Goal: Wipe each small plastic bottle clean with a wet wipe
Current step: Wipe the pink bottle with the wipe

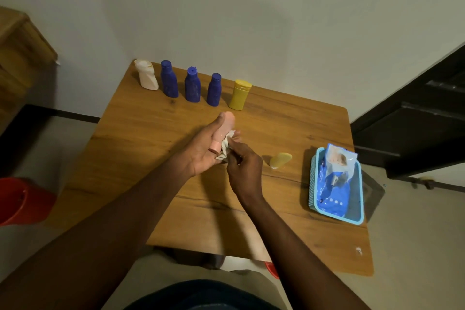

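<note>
— Pink bottle (227,122): by what is it held?
— It is gripped in the left hand (201,151), above the table (151,133). One wet wipe (226,145) is pinched in the right hand (245,171) and pressed against it.
— How many other bottles are counted?
— Six. One pale yellow bottle (280,160) is laid just right of the hands. Five are stood in a far row: one white bottle (147,75), first blue bottle (169,80), second blue bottle (192,85), third blue bottle (214,90), one yellow bottle (240,94).
— Further out?
— One wipes pack (334,184) is kept in one blue basket (312,184) at the right; one red bucket (22,201) is seen at the left.
</note>
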Tool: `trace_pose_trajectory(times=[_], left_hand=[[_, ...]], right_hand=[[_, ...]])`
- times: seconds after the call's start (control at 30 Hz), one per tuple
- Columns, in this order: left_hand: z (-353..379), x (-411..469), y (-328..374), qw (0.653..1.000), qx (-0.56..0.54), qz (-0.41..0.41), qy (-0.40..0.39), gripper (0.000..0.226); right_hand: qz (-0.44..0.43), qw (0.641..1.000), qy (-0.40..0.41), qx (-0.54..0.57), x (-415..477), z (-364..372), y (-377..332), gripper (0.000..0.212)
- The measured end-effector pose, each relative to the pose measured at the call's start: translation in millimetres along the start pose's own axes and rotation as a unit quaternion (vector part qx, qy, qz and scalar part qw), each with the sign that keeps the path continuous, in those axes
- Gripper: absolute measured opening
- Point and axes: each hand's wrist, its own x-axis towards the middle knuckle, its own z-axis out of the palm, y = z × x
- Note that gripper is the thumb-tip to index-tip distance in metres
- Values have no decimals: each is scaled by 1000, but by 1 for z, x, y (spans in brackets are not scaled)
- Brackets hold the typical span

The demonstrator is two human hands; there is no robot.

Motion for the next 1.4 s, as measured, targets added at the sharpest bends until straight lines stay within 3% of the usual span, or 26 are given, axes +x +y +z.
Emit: trace_pose_trajectory(times=[0.13, 0.37, 0.73, 0.93, 1.13, 1.4], left_hand=[[4, 0, -7, 999, -35, 18, -8, 57], [19, -5, -8, 996, 61, 69, -14, 50], [15, 1, -8, 998, 40, 30, 44, 53], [17, 0, -15, 996, 53, -12, 66, 60], [19, -8, -18, 997, 65, -30, 31, 37], [14, -4, -10, 997, 8, -13, 78, 26]], right_hand=[[-12, 999, 40, -12, 12, -8, -4, 38], [6, 993, 114, -12, 37, -18, -11, 35], [-139, 986, -14, -95, -7, -8, -8, 37], [-101, 990, 7, -97, 8, -15, -9, 36], [-58, 990, 61, -111, 48, -29, -11, 32], [-110, 988, -6, -104, 10, -16, -10, 21]])
